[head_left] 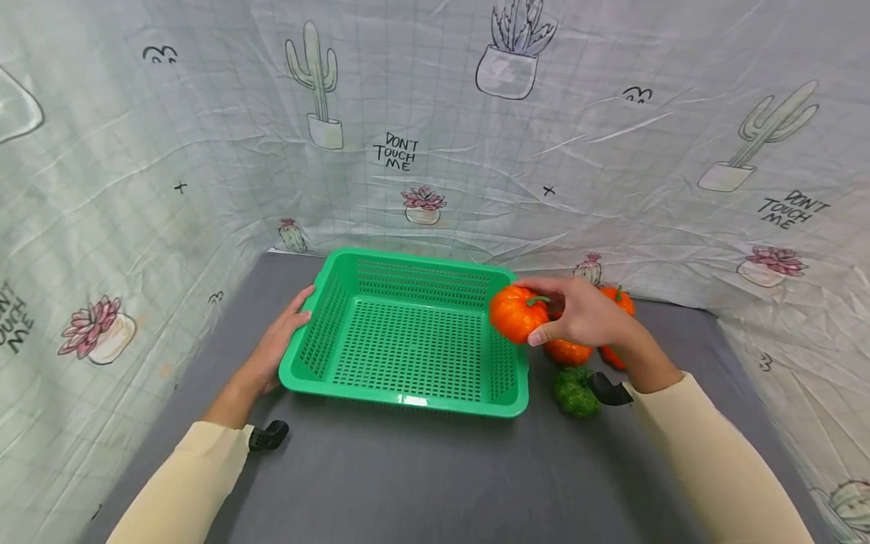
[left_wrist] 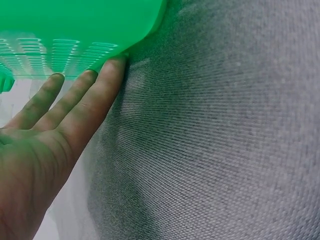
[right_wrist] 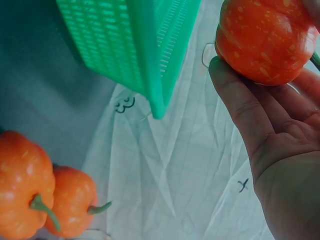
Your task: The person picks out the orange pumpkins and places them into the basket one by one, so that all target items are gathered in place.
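Note:
My right hand grips a small orange pumpkin between thumb and fingers, at the right rim of a green plastic basket. In the right wrist view this speckled pumpkin shows its green stem at the edge, beside the palm. No object lies inside the basket. At the basket's left side, my left hand rests with its fingers against the wall. The left wrist view shows those fingers extended, their tips at the basket's slotted side.
Right of the basket, under and beyond my right hand, are more orange pumpkins, one further right. A dark green bumpy vegetable sits nearer on the grey tabletop. Behind hangs a cactus-print cloth.

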{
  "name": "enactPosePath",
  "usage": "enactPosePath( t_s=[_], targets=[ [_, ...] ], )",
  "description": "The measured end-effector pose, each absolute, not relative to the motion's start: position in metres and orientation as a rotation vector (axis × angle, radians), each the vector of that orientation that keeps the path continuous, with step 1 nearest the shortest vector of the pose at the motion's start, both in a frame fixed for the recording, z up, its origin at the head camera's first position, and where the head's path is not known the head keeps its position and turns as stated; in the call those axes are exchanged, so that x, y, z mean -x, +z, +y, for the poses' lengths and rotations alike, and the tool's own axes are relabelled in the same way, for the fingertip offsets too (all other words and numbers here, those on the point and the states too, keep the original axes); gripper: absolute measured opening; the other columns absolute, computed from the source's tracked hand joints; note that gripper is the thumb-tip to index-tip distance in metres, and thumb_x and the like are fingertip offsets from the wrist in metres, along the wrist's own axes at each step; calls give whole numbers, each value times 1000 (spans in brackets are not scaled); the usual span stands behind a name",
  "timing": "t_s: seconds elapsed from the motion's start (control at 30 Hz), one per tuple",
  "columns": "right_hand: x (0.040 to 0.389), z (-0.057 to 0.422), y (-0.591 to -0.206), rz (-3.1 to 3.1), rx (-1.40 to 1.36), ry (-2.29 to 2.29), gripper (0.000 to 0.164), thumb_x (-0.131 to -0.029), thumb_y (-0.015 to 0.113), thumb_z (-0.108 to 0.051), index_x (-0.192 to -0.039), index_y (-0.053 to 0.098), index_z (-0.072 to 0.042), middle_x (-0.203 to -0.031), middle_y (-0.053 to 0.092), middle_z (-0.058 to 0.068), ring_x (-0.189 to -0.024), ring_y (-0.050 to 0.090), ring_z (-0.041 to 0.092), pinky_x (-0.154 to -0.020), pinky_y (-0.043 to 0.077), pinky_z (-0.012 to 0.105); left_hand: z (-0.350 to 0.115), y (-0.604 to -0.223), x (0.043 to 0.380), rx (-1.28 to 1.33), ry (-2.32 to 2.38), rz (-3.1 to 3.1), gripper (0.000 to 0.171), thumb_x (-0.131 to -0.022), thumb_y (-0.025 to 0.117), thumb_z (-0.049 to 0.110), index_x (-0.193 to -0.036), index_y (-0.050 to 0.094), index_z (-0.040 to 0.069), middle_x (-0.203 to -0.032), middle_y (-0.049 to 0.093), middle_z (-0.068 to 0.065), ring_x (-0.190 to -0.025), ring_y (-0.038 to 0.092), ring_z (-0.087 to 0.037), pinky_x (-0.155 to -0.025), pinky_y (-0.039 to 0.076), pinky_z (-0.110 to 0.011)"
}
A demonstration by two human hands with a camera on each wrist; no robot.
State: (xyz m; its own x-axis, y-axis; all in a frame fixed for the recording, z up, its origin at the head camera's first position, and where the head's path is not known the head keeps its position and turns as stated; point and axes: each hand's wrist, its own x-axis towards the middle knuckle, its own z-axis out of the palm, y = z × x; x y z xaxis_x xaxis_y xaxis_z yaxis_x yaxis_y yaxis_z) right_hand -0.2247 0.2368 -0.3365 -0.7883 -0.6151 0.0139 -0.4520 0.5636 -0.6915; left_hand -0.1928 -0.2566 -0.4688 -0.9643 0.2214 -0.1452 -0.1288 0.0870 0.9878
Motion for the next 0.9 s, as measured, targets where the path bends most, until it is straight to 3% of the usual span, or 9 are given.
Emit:
enactPosePath(
  t_s=[0.23,0.7,0.9],
  targets=[
    [234,222,-338,2464,926,-1133,75,-80,90,-10,-147,57,-1,-135,69,18,-98,71,16,-86,60,29,-257,-470,192,-96,1980,2080,62,-114,31,44,-169,5,36,-171,14,-18,-117,56,-10,-89,55,-28],
    [241,193,-335,2502,888,-1015,77,-81,91,-22,-150,57,-12,-133,72,9,-99,69,20,-86,57,33,-258,-472,194,-131,1990,2070,62,-114,30,43,-169,2,34,-170,16,-21,-115,59,-11,-87,57,-30],
    [246,179,-335,2474,935,-1033,78,-81,91,-20,-150,56,-8,-135,71,12,-103,71,20,-87,58,33,-259,-474,194,-127,1993,2077,62,-114,30,43,-169,4,34,-170,17,-19,-117,57,-11,-88,56,-29]
  ],
)
